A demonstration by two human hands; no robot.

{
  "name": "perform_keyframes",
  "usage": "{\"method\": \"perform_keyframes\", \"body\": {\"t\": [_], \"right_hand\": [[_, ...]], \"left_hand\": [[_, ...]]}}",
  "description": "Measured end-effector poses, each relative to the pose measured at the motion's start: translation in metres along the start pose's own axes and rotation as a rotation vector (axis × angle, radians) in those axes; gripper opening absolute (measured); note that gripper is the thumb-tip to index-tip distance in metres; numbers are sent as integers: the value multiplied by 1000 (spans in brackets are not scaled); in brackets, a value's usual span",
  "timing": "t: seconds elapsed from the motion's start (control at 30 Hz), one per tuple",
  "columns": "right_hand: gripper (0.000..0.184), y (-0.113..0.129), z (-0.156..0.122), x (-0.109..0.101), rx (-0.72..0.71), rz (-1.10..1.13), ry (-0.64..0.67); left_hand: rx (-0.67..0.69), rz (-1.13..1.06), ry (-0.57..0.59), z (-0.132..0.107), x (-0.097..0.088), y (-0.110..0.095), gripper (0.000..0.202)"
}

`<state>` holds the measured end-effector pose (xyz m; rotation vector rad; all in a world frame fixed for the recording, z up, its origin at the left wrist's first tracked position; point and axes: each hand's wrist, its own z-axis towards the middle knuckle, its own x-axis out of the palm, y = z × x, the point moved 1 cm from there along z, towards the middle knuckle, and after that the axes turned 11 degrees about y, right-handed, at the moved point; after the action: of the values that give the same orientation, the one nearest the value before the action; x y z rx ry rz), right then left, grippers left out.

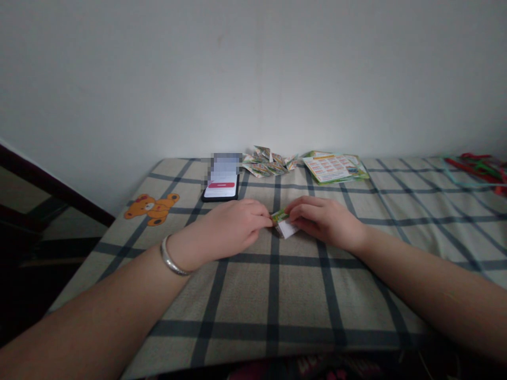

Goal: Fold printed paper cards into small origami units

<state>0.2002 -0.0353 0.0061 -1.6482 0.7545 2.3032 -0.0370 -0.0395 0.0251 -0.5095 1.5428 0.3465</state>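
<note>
Between my two hands is a small folded piece of printed paper, green on top with a white face toward me. My left hand pinches its left corner with thumb and fingertips, a silver bangle on that wrist. On the other side, my right hand grips the paper's right edge, fingers curled over it. The paper is low over the checked tablecloth; whether it touches the cloth is hard to see. Beyond it, against the wall, lies a group of folded paper pieces with similar print.
A phone with a lit screen lies behind my left hand. Flat printed leaflets are stacked at the back right. At the far right is a clear-edged pouch with red and green items. A bear picture lies near the left edge.
</note>
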Motion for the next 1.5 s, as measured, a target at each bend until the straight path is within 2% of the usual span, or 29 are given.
{"method": "perform_keyframes", "body": {"t": [0.17, 0.33, 0.57, 0.9, 1.07, 1.3, 1.5], "right_hand": [[15, -4, -2, -4, -74, 49, -35], [22, -5, -6, -5, -100, -58, -43], [22, -2, -5, -4, -36, -149, -40], [19, -5, 1, 2, -27, -134, -40], [22, -4, 2, 2, -60, -120, 32], [27, -2, 3, -1, -125, -131, 29], [30, -7, 4, 1, -96, -107, 95]], "left_hand": [[-13, 10, 22, -1, 0, 2, 32], [-6, 8, 19, -2, 0, 6, 35], [34, 3, -22, -2, 0, 9, 34], [-21, -19, -11, -1, -2, 6, 33], [-70, -47, 7, -1, -2, 5, 31], [-131, -115, -53, -1, 2, 6, 33], [-138, -234, -120, 1, 7, 10, 41]]}}
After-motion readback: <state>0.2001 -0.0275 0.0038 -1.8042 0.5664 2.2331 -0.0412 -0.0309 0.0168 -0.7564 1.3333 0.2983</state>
